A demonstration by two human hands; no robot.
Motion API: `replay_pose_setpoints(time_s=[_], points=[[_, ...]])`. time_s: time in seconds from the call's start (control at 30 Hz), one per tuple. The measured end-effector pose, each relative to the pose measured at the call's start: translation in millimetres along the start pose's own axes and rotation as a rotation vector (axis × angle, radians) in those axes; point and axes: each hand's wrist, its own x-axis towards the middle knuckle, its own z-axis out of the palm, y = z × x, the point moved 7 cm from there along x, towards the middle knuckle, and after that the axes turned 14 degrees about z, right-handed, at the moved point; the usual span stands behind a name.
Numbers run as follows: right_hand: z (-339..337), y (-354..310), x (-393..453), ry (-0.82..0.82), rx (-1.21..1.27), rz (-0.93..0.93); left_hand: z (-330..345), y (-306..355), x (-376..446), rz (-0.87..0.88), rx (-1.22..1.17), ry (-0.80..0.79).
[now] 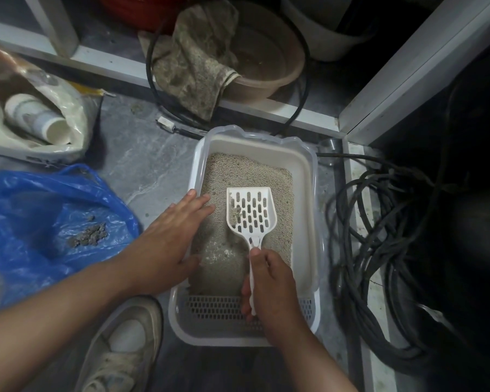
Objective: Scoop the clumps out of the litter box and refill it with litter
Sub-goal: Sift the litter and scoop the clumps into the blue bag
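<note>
On the grey floor (pixel 142 171), near the middle of the scene, sits the white litter box (pixel 309 176), its long side running from near to far. Grey-beige litter (pixel 249 171) covers most of its bottom, with a bare scraped patch toward the near end, and a slotted grate (pixel 210 306) lies across the near end of the box. Above the litter is the white slotted scoop (pixel 249 210), its blade pointing far and a little litter clinging in its left corner. The right hand (pixel 269 281) grips the scoop's handle, fingers curled round it and thumb laid along the top. The left hand (pixel 167 236) rests flat on the left rim of the box, fingers straight and close together, their tips reaching over the litter.

Left of the box lies an open blue plastic bag (pixel 40 205) with grey clumps (pixel 89 236) inside it. Farther left and far, a pale sack (pixel 74 108) holds a white tube (pixel 40 117). A worn white shoe (pixel 125 343) shows at the near edge, just beside the box. Beyond the box, a beige basin (pixel 266 66) with a dirty cloth (pixel 195 66) draped over its rim sits behind a white frame (pixel 266 108). Coiled black cable (pixel 379 236) lies to the right of the box.
</note>
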Motion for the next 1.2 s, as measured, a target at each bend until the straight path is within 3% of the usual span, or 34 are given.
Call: replay_pose_setpoints(time_s=[0.9,1.2], points=[[0.7,-7.9,-15.3,0.008,-0.026,-0.021,-6.5,4.6,-2.3,0.002,-0.013,-0.023],[23.2,-62.2,-44.7,-0.082,-0.105,-0.175,-48.1,-15.9,-41.8,-0.141,-0.121,0.154]])
